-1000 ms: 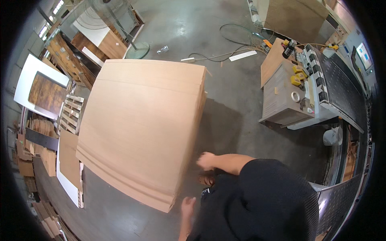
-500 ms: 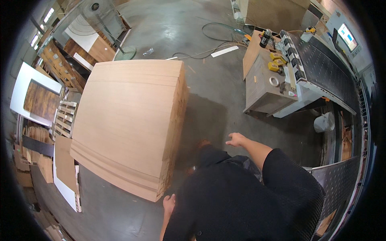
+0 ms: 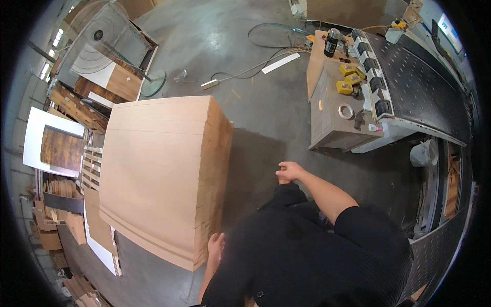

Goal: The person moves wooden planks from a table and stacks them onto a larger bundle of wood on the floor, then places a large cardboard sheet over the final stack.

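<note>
My left hand (image 3: pixel 216 247) hangs low beside the near right corner of a large stack of flat brown boards (image 3: pixel 153 148). Its fingers are loosely bent and apart, with nothing seen in them; whether they touch the stack I cannot tell. Out in front of my body, over the floor, is my right hand (image 3: pixel 289 172). Its fingers curl loosely with gaps between them and hold nothing visible. The stack stands to my left, its layered side facing me.
At the right, a wooden cabinet (image 3: pixel 332 112) carries yellow tools (image 3: pixel 350 79), a tape roll (image 3: pixel 346 111) and a black spray can (image 3: pixel 331 43). Beside it is a dark perforated machine table (image 3: pixel 419 77). A white bucket (image 3: pixel 424 154), a floor hose (image 3: pixel 250 36) and a large fan (image 3: pixel 97 36) are also around.
The view has shifted, with the stack now lower in it. My right hand's outstretched finger has curled in. My left hand has come up beside the stack's near corner.
</note>
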Motion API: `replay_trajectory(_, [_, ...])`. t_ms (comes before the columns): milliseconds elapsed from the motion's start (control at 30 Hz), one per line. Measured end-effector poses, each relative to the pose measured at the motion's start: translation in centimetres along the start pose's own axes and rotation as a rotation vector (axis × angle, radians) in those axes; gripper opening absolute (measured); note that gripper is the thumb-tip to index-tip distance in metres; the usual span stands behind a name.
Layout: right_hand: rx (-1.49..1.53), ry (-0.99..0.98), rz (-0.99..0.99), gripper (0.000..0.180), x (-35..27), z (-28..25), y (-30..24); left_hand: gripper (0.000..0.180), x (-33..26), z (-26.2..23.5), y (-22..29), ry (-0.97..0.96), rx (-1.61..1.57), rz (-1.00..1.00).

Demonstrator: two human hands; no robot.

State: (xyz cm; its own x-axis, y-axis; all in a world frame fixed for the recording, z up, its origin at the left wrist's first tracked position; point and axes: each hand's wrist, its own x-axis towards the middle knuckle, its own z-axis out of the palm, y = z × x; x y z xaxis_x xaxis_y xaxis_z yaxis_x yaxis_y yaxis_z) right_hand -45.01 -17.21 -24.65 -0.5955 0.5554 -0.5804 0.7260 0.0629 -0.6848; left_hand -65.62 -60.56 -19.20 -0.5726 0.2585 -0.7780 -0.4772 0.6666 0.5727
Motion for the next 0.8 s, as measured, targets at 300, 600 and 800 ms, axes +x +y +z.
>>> replay_trajectory(300, [0.178, -0.005, 0.163, 0.065, 1.4, -9.6, 8.7, 0.070, 5.1, 10.4, 10.7, -0.128, 0.118, 0.172])
replay_trajectory(600, [0.191, -0.071, 0.026, 0.064, 8.2, -12.2, 3.2, 0.074, 10.2, 13.6, 16.4, -0.149, 0.299, 0.078])
replay_trajectory(800, [0.229, -0.098, -0.003, 0.058, 14.5, -18.4, -5.0, 0.073, 14.7, 15.6, 19.1, -0.147, 0.321, -0.087])
